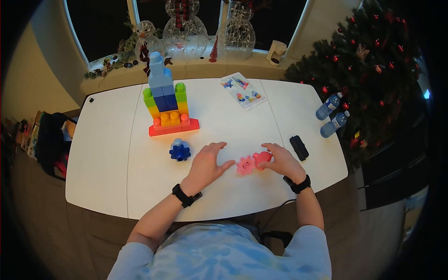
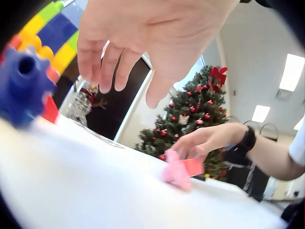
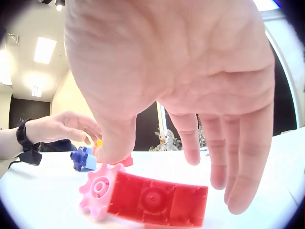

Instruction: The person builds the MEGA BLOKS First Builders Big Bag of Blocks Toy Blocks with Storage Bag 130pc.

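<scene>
A red block (image 3: 157,198) lies on its side on the white table, its hollow face showing in the right wrist view. Against its left end stands a pink gear-shaped piece (image 1: 245,165). Over the red block hovers my right hand (image 1: 283,163), thumb and straight fingers spread to either side of it. To the left of the pink gear is my left hand (image 1: 204,163), fingers extended and holding nothing, thumb toward the gear. Farther left sits a dark blue gear (image 1: 180,152) with a light blue piece (image 1: 177,141) behind it.
Behind the blue gear stands a tower of coloured blocks (image 1: 169,100). A picture sheet (image 1: 243,91) lies at the back. To the right are a black case (image 1: 299,148) and two water bottles (image 1: 335,124). A Christmas tree (image 1: 359,70) stands beyond the table's right edge.
</scene>
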Demonstrator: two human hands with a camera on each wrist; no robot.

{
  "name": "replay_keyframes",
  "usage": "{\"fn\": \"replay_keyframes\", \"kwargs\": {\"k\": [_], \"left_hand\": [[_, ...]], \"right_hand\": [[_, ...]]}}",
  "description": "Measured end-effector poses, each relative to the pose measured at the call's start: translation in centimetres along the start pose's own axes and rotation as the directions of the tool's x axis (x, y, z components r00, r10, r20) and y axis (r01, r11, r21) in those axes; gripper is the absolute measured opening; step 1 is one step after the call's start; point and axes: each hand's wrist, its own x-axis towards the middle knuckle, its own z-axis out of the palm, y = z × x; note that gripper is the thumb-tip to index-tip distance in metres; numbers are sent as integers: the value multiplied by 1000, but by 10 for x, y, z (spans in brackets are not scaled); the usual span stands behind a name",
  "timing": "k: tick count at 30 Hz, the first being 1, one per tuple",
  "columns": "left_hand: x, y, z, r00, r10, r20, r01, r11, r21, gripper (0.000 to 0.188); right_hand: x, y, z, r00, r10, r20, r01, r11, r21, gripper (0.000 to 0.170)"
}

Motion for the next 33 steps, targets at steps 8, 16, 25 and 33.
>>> {"fn": "replay_keyframes", "kwargs": {"k": [8,16,25,33], "left_hand": [[11,11,50,879,-222,422,329,923,-200,38],[11,15,-4,867,-379,324,449,312,-837,19],[-1,35,-45,940,-305,156,260,337,-905,23],[-8,25,-45,936,-314,158,258,309,-915,24]], "right_hand": [[5,-19,1,992,22,-124,-18,999,30,64],[1,-78,1,958,-116,-263,281,583,762,60],[5,-103,7,897,-179,-405,438,489,755,60],[5,-112,5,870,-233,-433,485,557,674,60]]}}
